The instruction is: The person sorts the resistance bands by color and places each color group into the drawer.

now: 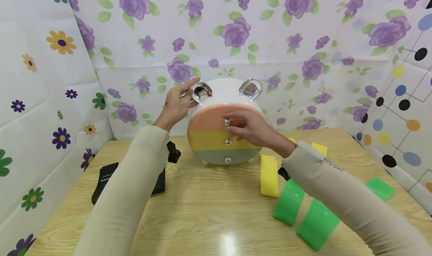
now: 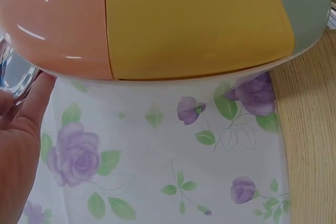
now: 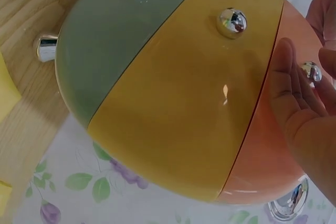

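A rounded box with three drawers (image 1: 224, 139) stands upright on the table, its front banded in orange, yellow and grey-green. Each drawer front bears a round silver knob, and two shiny silver ears rise from the white top. My left hand (image 1: 177, 104) holds the left silver ear (image 1: 201, 92), its index finger stretched over the ear's top. The thumb and fingers of my right hand (image 1: 251, 127) pinch the top knob (image 3: 312, 72) on the orange drawer (image 3: 273, 145). All three drawer fronts sit flush.
Black folded items (image 1: 107, 175) lie at the left, partly behind my left sleeve. At the right are yellow folded strips (image 1: 269, 175) and glossy green curved pieces (image 1: 289, 202), some hidden by my right sleeve. Flower-patterned sheets (image 1: 216, 42) stand behind the table (image 1: 195, 211).
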Demonstrator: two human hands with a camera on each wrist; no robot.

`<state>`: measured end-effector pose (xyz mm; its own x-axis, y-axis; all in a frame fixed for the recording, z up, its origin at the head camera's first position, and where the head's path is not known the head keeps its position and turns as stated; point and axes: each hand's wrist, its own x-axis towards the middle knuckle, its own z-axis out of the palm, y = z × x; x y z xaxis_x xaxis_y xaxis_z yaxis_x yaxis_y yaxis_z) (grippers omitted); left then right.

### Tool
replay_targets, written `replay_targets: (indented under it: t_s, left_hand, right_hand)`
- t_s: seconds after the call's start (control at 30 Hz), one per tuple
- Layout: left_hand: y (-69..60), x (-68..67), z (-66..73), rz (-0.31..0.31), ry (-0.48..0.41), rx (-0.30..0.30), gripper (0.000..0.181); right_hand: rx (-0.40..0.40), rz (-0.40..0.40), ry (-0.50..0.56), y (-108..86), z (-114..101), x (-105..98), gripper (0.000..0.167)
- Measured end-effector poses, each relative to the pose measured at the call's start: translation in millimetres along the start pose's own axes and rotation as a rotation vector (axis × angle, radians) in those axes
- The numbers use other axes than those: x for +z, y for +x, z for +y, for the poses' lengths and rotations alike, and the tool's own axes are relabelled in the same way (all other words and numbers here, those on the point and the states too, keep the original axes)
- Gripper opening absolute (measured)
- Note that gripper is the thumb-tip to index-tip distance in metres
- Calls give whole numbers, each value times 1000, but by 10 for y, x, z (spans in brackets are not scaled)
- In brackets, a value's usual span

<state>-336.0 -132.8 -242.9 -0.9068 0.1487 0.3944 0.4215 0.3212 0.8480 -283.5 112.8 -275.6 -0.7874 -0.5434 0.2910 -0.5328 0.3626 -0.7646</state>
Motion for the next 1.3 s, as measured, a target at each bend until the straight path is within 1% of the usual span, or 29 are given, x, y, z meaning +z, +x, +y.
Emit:
replay_targets:
  t_s: [0.13,0.3,0.37,0.47,0.63,0.7,0.87,0.97,1.1,1.3]
  left_hand:
    - [0,-30,-7,-24,-17,1,46]
    - [-8,-68,-14,-32,-17,-20,48]
    - [-13,-73,-19,-33,-19,-29,48]
    - [-20,-68,-26,-32,-41,-37,49]
    - [-31,-38,-35,-26,-89,-29,53]
    - [-33,-30,-35,-25,-88,-23,54]
    - [-15,-31,-12,-23,-50,-1,54]
    - [0,-25,10,-22,-34,4,54]
    - [1,-19,21,-22,-33,-5,54]
    - [-44,-15,-21,-39,-57,-32,55]
  right_hand:
    - [-4,30,2,31,3,40,34]
    - [12,54,48,51,-8,83,31]
    - [-2,56,48,46,-5,98,31]
    - [-38,60,21,22,1,114,29]
    - [-89,65,-22,-30,-15,128,26]
    - [-103,68,-29,-51,-30,131,25]
    - [-132,75,-46,-111,-84,121,22]
    - [-127,82,-72,-151,-113,109,22]
    - [-105,81,-83,-210,-131,109,24]
    - [-73,71,-69,-338,-146,164,23]
